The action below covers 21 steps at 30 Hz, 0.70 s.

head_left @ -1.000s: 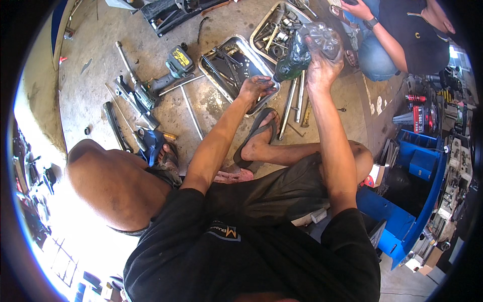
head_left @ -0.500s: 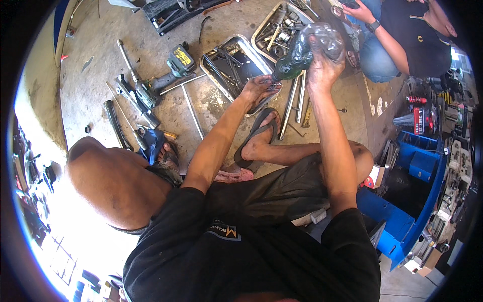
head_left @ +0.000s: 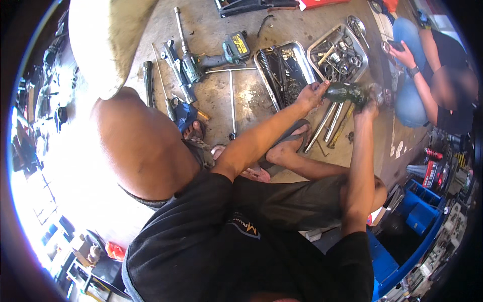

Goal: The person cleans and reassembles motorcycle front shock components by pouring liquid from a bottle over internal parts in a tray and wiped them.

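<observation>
A dark green, see-through plastic bottle (head_left: 347, 93) is held nearly level above the floor, its narrow neck to the left and its clear base to the right, in front of the near edge of the right metal tray. The right hand (head_left: 367, 106) is curled around the bottle near its base. The left hand (head_left: 313, 95) is partly closed, its fingers at the neck; whether it grips the mouth cannot be told.

Just beyond lie a rectangular metal tray (head_left: 306, 60) with dark coil springs (head_left: 265, 65) and, to its right, a rectangular metal tray heaped with sockets and small metal parts (head_left: 342, 60). Long steel rods (head_left: 334, 121) lie nearer. Farther left are a T-shaped steel wrench (head_left: 232, 95) and a green-and-black cordless power tool (head_left: 216, 61). At far right, another person (head_left: 410, 95) holds a dark object.
</observation>
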{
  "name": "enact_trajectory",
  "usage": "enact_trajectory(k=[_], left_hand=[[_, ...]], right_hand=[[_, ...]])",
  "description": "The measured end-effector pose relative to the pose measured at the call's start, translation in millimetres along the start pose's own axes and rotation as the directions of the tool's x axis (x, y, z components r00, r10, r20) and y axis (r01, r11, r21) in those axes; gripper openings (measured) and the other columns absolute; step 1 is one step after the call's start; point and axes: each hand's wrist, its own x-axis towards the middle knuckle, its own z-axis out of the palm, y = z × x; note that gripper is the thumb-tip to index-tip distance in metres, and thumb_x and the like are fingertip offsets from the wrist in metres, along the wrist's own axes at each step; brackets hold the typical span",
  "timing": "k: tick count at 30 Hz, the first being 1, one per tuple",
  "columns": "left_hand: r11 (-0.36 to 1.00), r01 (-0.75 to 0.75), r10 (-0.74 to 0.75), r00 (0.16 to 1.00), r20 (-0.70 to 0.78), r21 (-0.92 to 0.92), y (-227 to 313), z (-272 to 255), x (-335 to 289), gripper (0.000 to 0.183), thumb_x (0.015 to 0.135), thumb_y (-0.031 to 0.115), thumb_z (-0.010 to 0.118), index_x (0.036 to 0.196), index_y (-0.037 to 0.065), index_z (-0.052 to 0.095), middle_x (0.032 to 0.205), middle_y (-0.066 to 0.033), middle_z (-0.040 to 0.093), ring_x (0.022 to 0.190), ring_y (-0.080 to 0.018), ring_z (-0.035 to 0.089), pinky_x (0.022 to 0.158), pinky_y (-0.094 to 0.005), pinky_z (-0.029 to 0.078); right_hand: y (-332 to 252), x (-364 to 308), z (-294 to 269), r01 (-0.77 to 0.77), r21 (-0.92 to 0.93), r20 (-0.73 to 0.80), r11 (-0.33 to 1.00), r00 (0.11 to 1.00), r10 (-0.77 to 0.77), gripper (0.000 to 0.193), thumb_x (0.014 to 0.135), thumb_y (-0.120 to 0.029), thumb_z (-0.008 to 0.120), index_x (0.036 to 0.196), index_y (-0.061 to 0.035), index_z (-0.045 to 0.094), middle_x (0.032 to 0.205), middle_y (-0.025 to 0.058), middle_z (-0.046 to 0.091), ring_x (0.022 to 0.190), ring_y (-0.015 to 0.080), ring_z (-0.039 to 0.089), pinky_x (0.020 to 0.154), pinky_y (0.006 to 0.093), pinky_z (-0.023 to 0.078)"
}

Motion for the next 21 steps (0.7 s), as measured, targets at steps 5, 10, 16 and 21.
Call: enact_trajectory(k=[5, 10, 16, 21], left_hand=[[0.926, 0.034, 0.088, 0.949, -0.303, 0.376, 44.4, 12.4, -10.7, 0.05, 0.088, 0.048, 0.046, 0.091, 0.003, 0.066, 0.084, -0.0285, 0.063, 0.082, -0.0422, 0.062, 0.078, -0.0464, 0.049], [0.863, -0.023, 0.194, 0.937, -0.29, 0.504, 60.3, -29.6, -18.6, 0.041, 0.087, 0.041, 0.048, 0.085, 0.004, 0.066, 0.078, -0.0261, 0.063, 0.081, -0.0423, 0.063, 0.077, -0.0468, 0.05], [0.906, -0.049, 0.052, 0.999, 0.005, 0.42, 56.7, -28.2, -21.7, 0.039, 0.086, 0.042, 0.05, 0.096, 0.008, 0.068, 0.083, -0.0243, 0.064, 0.082, -0.0417, 0.062, 0.077, -0.0453, 0.05], [0.98, 0.187, -0.18, 0.978, -0.109, 0.066, 33.1, -27.5, -15.7, 0.081, 0.085, 0.075, 0.039, 0.091, -0.001, 0.065, 0.067, -0.0106, 0.057, 0.064, -0.0189, 0.059, 0.062, -0.0361, 0.05]], right_hand=[[13.4, 16.4, -38.8, 0.206, -0.595, -0.066, 0.777, 0.951, -0.302, 0.04, 0.083, -0.009, 0.069, 0.118, -0.0022, 0.052, 0.115, 0.0167, 0.058, 0.104, 0.0305, 0.06, 0.087, 0.0396, 0.052], [-25.5, -60.4, 8.5, 0.781, -0.59, 0.802, 0.205, 0.597, 0.031, 0.097, 0.061, -0.03, 0.088, 0.137, -0.0039, 0.034, 0.138, 0.0239, 0.042, 0.129, 0.035, 0.04, 0.104, 0.0497, 0.035], [-33.3, -74.3, -1.7, 0.904, -0.421, 0.827, -0.07, 0.414, 0.38, 0.092, 0.066, -0.03, 0.085, 0.139, -0.006, 0.035, 0.125, 0.0248, 0.054, 0.116, 0.0397, 0.053, 0.096, 0.0451, 0.044], [-55.6, -70.2, 15.0, 0.888, -0.387, 0.699, -0.246, 0.457, 0.55, 0.075, 0.069, -0.031, 0.081, 0.125, 0.0042, 0.046, 0.099, 0.0298, 0.062, 0.097, 0.0442, 0.061, 0.085, 0.0469, 0.05]])
